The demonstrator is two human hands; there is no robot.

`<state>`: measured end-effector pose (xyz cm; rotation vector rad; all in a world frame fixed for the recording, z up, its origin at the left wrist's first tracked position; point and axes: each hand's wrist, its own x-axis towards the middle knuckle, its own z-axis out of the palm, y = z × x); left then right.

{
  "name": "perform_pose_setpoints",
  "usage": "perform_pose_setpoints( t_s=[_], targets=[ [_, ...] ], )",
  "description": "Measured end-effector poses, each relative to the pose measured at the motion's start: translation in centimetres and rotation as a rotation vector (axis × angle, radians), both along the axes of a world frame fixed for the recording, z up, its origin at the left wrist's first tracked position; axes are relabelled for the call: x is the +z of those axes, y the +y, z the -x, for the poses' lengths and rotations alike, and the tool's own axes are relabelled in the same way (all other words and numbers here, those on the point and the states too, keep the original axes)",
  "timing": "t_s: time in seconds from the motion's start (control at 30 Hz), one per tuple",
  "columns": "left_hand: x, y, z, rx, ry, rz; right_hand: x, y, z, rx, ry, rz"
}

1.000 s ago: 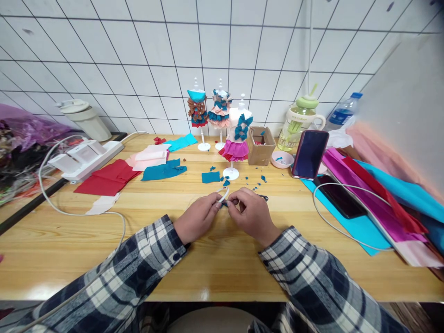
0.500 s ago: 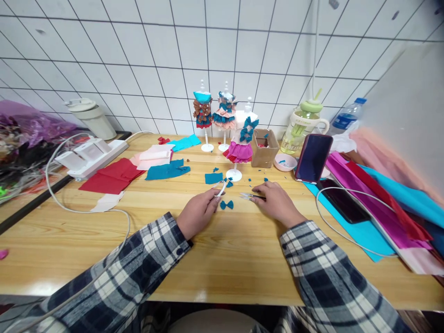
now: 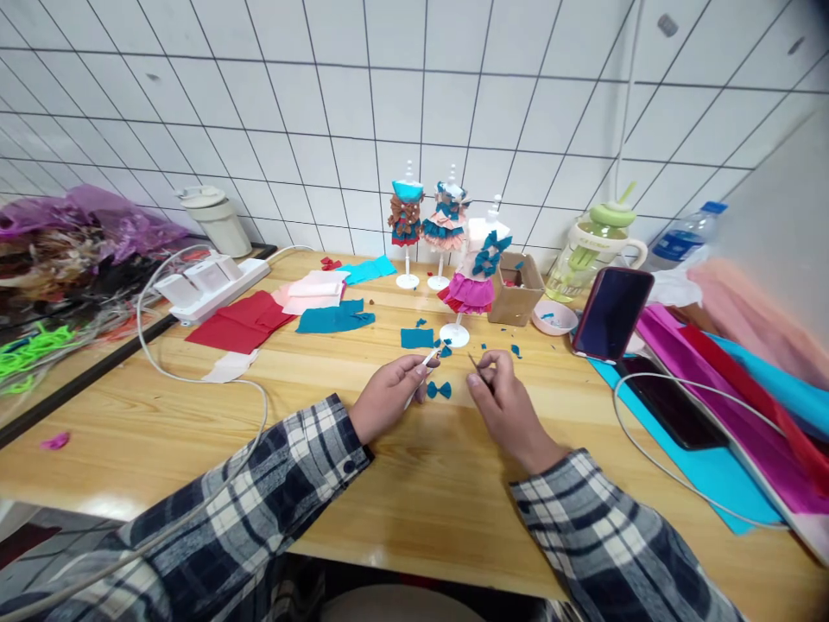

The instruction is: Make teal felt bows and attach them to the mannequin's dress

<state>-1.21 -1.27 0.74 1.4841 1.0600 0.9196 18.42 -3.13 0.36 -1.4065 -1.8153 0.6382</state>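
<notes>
My left hand (image 3: 390, 390) is closed around a slim white stick-like thing (image 3: 428, 358), whose kind I cannot make out. My right hand (image 3: 511, 406), a little to the right, grips small dark-handled scissors (image 3: 477, 369), largely hidden by the fingers, with a thin tip pointing up and left. Between the hands a small teal fabric bow (image 3: 439, 390) lies on the wooden table (image 3: 414, 492). Just beyond are a teal fabric rectangle (image 3: 417, 338) and loose teal scraps (image 3: 515, 351). A mini dress form (image 3: 471, 275) with teal bows and a magenta skirt stands behind them.
Two more dressed forms (image 3: 406, 216) stand near the tiled wall, beside a cardboard box (image 3: 516, 294) and pink bowl (image 3: 554, 318). Left are red fabric (image 3: 239, 320) and a power strip (image 3: 220, 289); right, a propped phone (image 3: 612, 313), a white cable (image 3: 648, 466) and coloured cloth.
My right hand has lifted the scissors from the table and turned them upward. In my left hand, the white thing now looks straighter. The view has shifted left.
</notes>
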Motion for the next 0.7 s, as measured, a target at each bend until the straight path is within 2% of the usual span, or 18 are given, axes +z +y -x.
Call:
perform_pose_setpoints(
  t_s=[0.07,0.2,0.4,0.7],
  targets=[
    [0.1,-0.1,-0.1,-0.010,-0.013,0.010,0.1,-0.7,1.1,0.077,0.001,0.053],
    [0.1,-0.2,-0.2,-0.049,0.030,-0.009,0.0,-1.1,2.1,0.110,-0.071,0.072],
    [0.1,-0.5,-0.2,-0.107,0.100,-0.044,-0.1,-0.9,1.9,0.124,-0.080,0.077],
    [0.2,-0.6,-0.2,-0.122,0.140,-0.061,-0.1,-0.9,1.9,0.159,-0.049,0.088]
  ],
)
